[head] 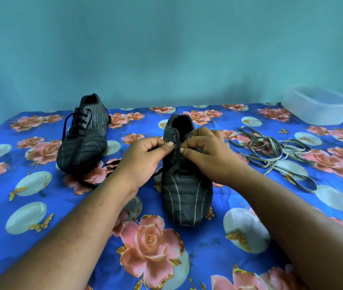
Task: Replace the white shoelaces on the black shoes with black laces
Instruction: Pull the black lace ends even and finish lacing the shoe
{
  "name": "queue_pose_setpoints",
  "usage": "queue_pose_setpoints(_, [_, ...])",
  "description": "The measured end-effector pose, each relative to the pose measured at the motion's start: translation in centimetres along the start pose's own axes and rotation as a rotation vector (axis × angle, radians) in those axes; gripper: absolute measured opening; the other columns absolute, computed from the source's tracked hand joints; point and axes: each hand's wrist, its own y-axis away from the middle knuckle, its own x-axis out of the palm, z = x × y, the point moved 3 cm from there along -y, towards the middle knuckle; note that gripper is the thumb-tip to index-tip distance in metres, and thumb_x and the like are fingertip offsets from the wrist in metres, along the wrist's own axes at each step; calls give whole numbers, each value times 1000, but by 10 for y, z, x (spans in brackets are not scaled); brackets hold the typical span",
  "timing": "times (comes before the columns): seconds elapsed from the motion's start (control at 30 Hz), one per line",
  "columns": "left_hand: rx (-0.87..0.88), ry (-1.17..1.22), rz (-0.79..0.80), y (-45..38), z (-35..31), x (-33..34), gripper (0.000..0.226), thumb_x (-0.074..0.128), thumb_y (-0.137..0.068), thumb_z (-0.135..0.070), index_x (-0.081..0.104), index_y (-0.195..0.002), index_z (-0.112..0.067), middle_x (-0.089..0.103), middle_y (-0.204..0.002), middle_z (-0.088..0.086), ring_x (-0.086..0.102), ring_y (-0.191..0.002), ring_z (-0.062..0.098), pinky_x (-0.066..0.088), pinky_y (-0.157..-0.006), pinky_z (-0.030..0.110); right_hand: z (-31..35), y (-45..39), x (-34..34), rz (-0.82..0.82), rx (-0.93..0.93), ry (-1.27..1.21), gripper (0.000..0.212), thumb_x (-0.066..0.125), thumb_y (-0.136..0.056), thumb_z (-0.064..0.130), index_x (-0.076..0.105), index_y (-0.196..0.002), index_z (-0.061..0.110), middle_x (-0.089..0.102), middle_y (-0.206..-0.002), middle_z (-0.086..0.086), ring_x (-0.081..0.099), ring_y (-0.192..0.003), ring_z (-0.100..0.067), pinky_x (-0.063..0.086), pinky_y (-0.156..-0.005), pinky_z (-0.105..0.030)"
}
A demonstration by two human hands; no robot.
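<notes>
A black striped shoe (186, 197) stands in the middle of the table, toe toward me. My left hand (145, 155) pinches a black lace (112, 166) at the shoe's upper eyelets, and the lace trails off to the left over the cloth. My right hand (206, 151) pinches the same lace end at the eyelet from the right side. A second black shoe (83, 137) at the back left is threaded with black laces. The removed white laces (271, 151) lie in a loose heap on the right.
A clear plastic container (319, 105) sits at the back right corner. The table is covered by a blue floral cloth (41, 206). A teal wall stands right behind the table.
</notes>
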Motion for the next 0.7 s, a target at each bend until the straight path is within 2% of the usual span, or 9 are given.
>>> queue_pose_setpoints(0.07, [12,7,-19,2,-2,0,23,65,-98,-21,76,-78,-24,71,-74,-18,58,-88,-17,33,-92,2,-6,-1,-6,14,-72,21,13,63,-96,43,68,-86,51,54,-106,14,39,-115,-19,33,-106,-50])
queue_pose_setpoints(0.13, [41,-42,-37,4,-2,-1,21,67,-97,-21,74,-78,-24,71,-74,-18,55,-83,-24,27,-82,-7,-13,-1,-14,-12,-166,33,11,64,-93,45,72,-99,47,55,-103,13,45,-110,-19,37,-103,-40])
queue_pose_setpoints(0.2, [51,-80,-67,2,1,-6,15,71,-93,-28,75,-79,-24,72,-82,-15,57,-90,-19,30,-89,-1,-23,-1,-22,-38,-181,-72,18,69,-91,38,73,-109,41,55,-96,15,52,-101,-14,40,-91,-24])
queue_pose_setpoints(0.27, [50,-112,-95,0,5,-10,15,73,-90,-35,76,-81,-24,73,-92,-13,59,-106,-5,33,-104,15,-30,-2,-27,-25,-99,-289,18,73,-93,27,71,-111,30,51,-85,18,51,-84,-10,41,-76,-19])
queue_pose_setpoints(0.4, [79,-156,-116,-1,5,-15,14,71,-92,-34,76,-80,-28,73,-91,-18,58,-101,-15,28,-119,28,-37,-1,-26,104,0,-355,20,74,-91,29,62,-99,14,53,-76,6,47,-71,-8,42,-67,-19])
queue_pose_setpoints(0.47, [76,-162,-125,-1,4,-16,15,71,-93,-33,75,-80,-29,71,-85,-20,58,-94,-16,34,-115,30,-37,2,-22,195,15,-297,21,77,-89,29,61,-94,16,51,-73,10,45,-67,-4,39,-64,-17])
queue_pose_setpoints(0.53, [60,-142,-143,-2,5,-16,18,69,-94,-32,73,-77,-29,68,-76,-23,59,-84,-10,42,-98,29,-37,3,-22,231,32,-287,21,79,-87,26,60,-92,17,50,-75,10,43,-67,-3,38,-63,-17])
queue_pose_setpoints(0.6, [47,-139,-160,-2,6,-16,19,68,-95,-34,72,-77,-28,67,-74,-27,58,-81,-4,42,-89,27,-36,4,-23,248,39,-283,23,80,-87,26,60,-91,18,50,-78,5,44,-68,-6,39,-63,-18])
queue_pose_setpoints(0.7, [35,-174,-160,-2,8,-14,22,66,-96,-36,71,-77,-28,68,-78,-22,58,-80,-10,39,-83,16,-34,5,-24,268,34,-289,23,81,-86,26,60,-90,18,52,-80,2,46,-69,-8,41,-63,-19])
